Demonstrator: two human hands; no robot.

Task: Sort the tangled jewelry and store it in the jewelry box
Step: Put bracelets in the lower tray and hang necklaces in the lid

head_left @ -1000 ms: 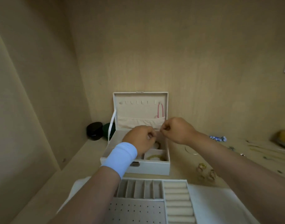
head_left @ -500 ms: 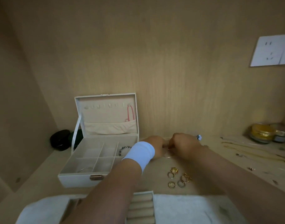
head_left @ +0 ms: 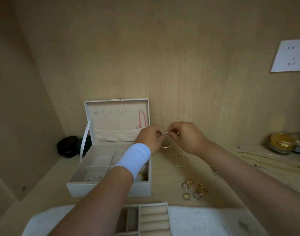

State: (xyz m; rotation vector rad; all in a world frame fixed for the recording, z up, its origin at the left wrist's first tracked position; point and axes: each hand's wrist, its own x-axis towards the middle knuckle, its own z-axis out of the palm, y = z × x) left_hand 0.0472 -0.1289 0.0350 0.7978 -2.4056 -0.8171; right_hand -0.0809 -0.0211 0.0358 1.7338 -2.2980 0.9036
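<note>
Both hands hold a thin silver bangle [head_left: 166, 146] in the air just right of the open white jewelry box [head_left: 108, 189]. My left hand [head_left: 150, 139], with a white wristband, pinches its upper left part. My right hand [head_left: 185, 137] pinches its upper right part. A second bangle [head_left: 180, 160] lies on the shelf below them. Several gold rings [head_left: 194, 189] lie further forward. Inside the box sit a bangle [head_left: 94, 178] and some gold pieces [head_left: 143, 175]. A red cord [head_left: 141, 120] hangs in the lid.
A removable ring tray [head_left: 145, 218] rests on a white cloth [head_left: 197, 220] at the front. Gold chains [head_left: 268, 161] and two small jars [head_left: 282, 143] are at the right. Dark cases [head_left: 67, 146] stand left of the box. A wall socket [head_left: 289, 56] is upper right.
Both hands left the box, went right to the shelf and lifted the thin bangle off it. The view has swung right, so the box now sits further left.
</note>
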